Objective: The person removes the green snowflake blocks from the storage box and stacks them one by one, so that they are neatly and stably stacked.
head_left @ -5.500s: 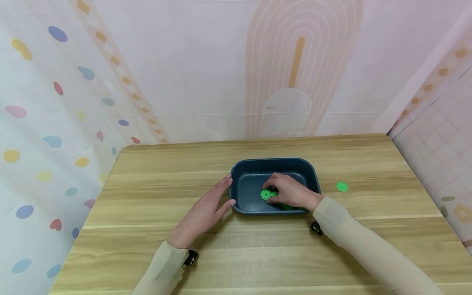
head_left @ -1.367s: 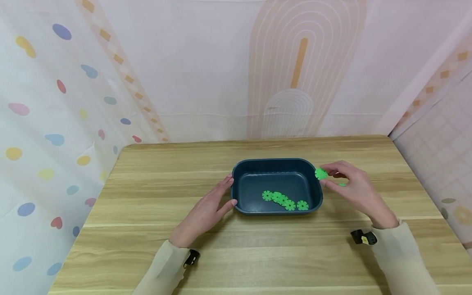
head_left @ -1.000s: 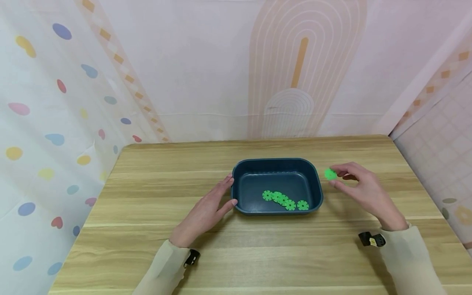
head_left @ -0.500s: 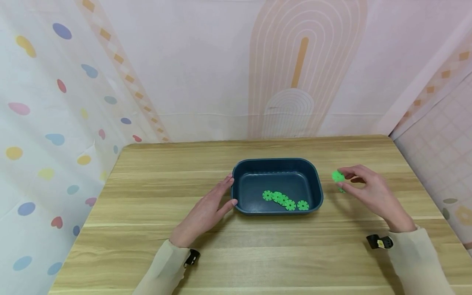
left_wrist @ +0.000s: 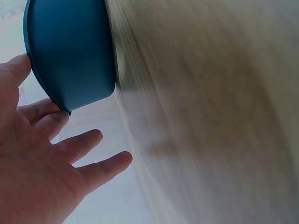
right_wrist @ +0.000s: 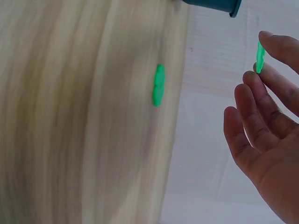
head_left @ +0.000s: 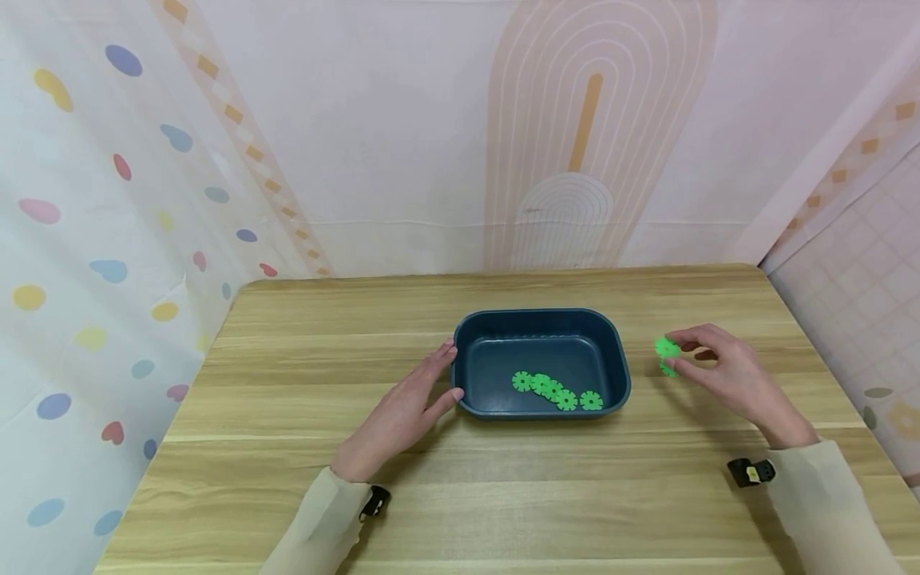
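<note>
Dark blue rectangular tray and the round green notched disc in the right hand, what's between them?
In the head view, only bare wooden tabletop shows between the tray and disc.

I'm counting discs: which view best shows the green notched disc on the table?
Right wrist view: the green notched disc lies unobstructed, though foreshortened. The head view shows it partly hidden by the right hand and held disc; the left wrist view misses it.

right hand [right_wrist: 273,144]: fingers [right_wrist: 281,50] pinch green disc [right_wrist: 260,57] | second green disc [right_wrist: 159,85] on counter [right_wrist: 56,121] | teal container [right_wrist: 217,4] partly in view
</note>
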### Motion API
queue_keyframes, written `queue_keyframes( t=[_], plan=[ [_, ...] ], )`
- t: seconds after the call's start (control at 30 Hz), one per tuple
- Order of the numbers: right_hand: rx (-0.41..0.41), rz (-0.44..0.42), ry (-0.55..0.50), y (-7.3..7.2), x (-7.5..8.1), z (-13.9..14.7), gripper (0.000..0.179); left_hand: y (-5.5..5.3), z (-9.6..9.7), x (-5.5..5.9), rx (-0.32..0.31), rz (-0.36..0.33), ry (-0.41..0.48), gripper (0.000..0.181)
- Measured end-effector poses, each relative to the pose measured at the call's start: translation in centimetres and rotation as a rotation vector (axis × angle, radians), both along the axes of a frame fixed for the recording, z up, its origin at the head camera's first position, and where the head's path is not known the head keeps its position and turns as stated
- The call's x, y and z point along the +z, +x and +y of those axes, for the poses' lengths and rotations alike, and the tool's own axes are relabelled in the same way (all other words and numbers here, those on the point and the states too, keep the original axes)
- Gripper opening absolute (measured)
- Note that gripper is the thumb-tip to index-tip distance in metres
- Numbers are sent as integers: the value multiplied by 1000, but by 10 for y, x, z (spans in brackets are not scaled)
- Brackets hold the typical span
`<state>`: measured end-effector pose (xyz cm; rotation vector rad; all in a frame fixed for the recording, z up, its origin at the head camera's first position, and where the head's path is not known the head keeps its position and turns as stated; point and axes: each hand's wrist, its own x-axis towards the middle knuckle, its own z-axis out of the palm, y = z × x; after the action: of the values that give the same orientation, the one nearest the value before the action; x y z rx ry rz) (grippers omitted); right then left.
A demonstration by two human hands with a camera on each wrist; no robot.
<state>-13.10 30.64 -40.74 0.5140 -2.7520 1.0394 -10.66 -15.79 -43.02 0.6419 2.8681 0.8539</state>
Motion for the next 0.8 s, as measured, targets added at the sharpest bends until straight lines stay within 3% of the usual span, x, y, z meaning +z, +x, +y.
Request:
queue_keyframes(
  t=[0.8],
  plan=[
    [39, -41, 67, -9, -10, 19, 27, 1, 0, 1, 3, -11, 20, 66]
  ],
)
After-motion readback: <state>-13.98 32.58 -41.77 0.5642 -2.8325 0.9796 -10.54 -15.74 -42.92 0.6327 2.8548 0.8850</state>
